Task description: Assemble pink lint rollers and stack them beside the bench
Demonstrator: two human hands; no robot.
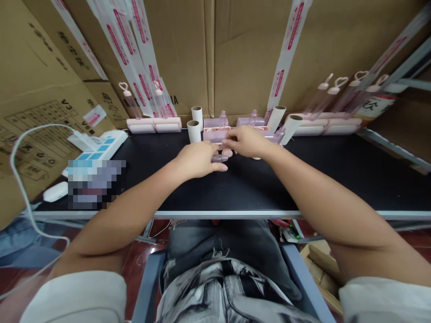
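1. We have our left hand point(197, 158) palm down at mid-table, fingers reaching inward, thumb spread apart from them. Loosely half open by the look of it.
2. A small lilac tube point(220, 158) lies between that thumb and the fingers, tip pointing right. We can't tell whether the hand grips it.
3. Our right hand point(248, 141) is partly curled, fingers bent toward the left fingertips, in front of the lilac cases. Fingertips overlap the other hand from here, so we can't confirm contact or hold.
4. Pink disc point(227, 153) sits just beside the lilac tube's tip, below the right fingers.
5. Lilac case point(214, 136) is right behind the left fingers, on the black table point(202, 193); more lilac parts stand behind and to the right, partly hidden by the right hand.
6. White cardboard tubes flank the lilac group: two upright on the left, front one at point(194, 131); two leaning on the right, front one at point(292, 129).
7. Pink cases point(154, 125) line the back left, with heart-topped tubes above; a similar set is back right.
8. Far left we see a power strip point(116, 138) with a white cable, near a pixelated patch.
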